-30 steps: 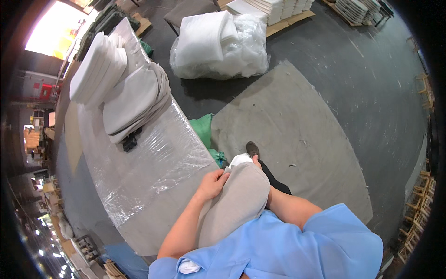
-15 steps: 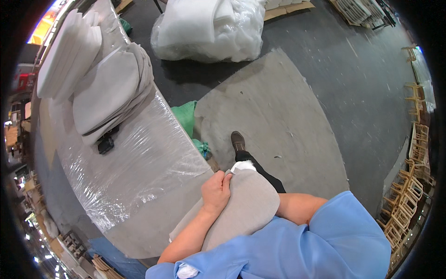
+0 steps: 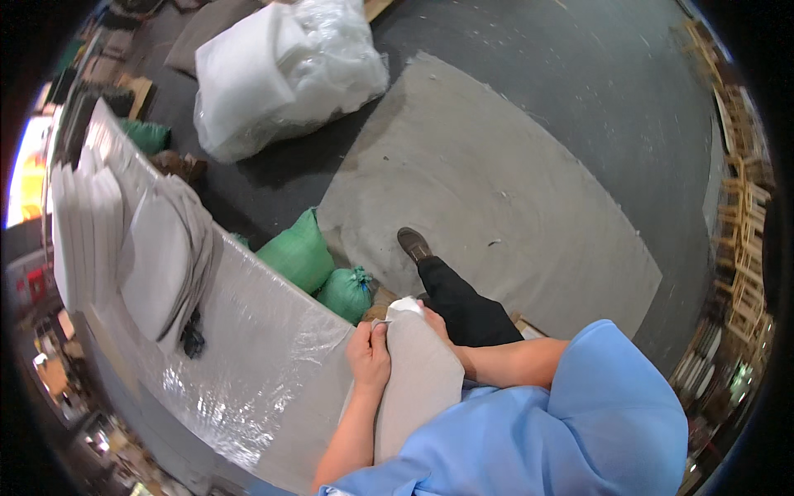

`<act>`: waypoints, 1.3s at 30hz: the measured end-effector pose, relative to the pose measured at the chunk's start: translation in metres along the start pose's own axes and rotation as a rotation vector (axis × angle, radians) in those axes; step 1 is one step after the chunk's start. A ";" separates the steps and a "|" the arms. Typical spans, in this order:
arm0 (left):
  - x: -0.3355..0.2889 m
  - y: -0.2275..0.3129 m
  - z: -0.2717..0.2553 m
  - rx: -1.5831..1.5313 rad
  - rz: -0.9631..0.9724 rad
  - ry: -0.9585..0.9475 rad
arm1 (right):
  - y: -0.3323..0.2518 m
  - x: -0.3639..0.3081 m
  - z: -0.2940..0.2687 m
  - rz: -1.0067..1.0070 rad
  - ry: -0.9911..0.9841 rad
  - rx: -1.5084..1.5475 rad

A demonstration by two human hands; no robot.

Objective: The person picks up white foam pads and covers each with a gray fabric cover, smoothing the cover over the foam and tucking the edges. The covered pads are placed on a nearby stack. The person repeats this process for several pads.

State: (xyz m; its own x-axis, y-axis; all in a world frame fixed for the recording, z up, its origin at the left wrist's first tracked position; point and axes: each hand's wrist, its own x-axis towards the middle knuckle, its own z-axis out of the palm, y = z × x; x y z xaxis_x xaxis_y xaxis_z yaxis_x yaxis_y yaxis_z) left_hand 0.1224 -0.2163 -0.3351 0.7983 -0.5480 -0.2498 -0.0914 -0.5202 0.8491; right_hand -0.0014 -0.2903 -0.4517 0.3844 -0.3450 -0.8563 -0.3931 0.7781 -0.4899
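A light grey fabric cushion cover [image 3: 420, 376] lies against my body at the table's near corner. White padding [image 3: 405, 307] shows at its far end. My left hand [image 3: 369, 357] is closed on the cover's left edge near that end, thumb on top, pinching the fabric. On the opposite side, my right hand [image 3: 436, 321] is closed around the far end beside the padding. Some of its fingers are hidden behind the cover and padding.
A plastic-covered table [image 3: 277, 339] runs along my left, bearing stacked grey covers [image 3: 157, 256], white foam pads [image 3: 83, 231] and a small black object [image 3: 193, 337]. Green sacks [image 3: 298, 252] sit beside it. Beyond are a wrapped white bundle [image 3: 289, 74], a grey floor sheet [image 3: 496, 190] and wooden frames [image 3: 744, 248].
My view has turned, bringing the green sacks more into sight. My right hand, hidden before, now shows at the cover's far end. My left hand keeps its hold on the edge.
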 end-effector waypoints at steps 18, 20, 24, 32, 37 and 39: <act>0.017 0.012 0.020 0.189 -0.007 -0.137 | 0.012 -0.015 0.013 -0.035 0.059 0.147; 0.017 0.015 0.020 0.232 0.011 -0.154 | 0.010 -0.018 0.010 -0.023 0.046 0.135; 0.013 0.011 0.016 0.273 0.137 -0.137 | 0.001 -0.020 -0.001 -0.033 0.036 0.054; 0.001 0.020 0.005 0.334 0.385 -0.010 | -0.141 -0.034 -0.041 -0.582 -0.224 -0.507; 0.001 0.022 0.004 0.334 0.399 0.004 | -0.178 -0.029 -0.039 -0.592 -0.527 -0.832; 0.002 0.021 0.003 0.322 0.412 -0.009 | -0.180 -0.029 -0.038 -0.669 -0.574 -0.870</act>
State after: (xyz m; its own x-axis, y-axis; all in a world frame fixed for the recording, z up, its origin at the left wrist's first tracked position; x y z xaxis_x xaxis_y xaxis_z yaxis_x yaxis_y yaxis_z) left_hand 0.1207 -0.2308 -0.3189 0.6525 -0.7546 0.0695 -0.5764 -0.4347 0.6919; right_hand 0.0267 -0.4402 -0.3450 0.9472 -0.0892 -0.3079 -0.3182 -0.1454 -0.9368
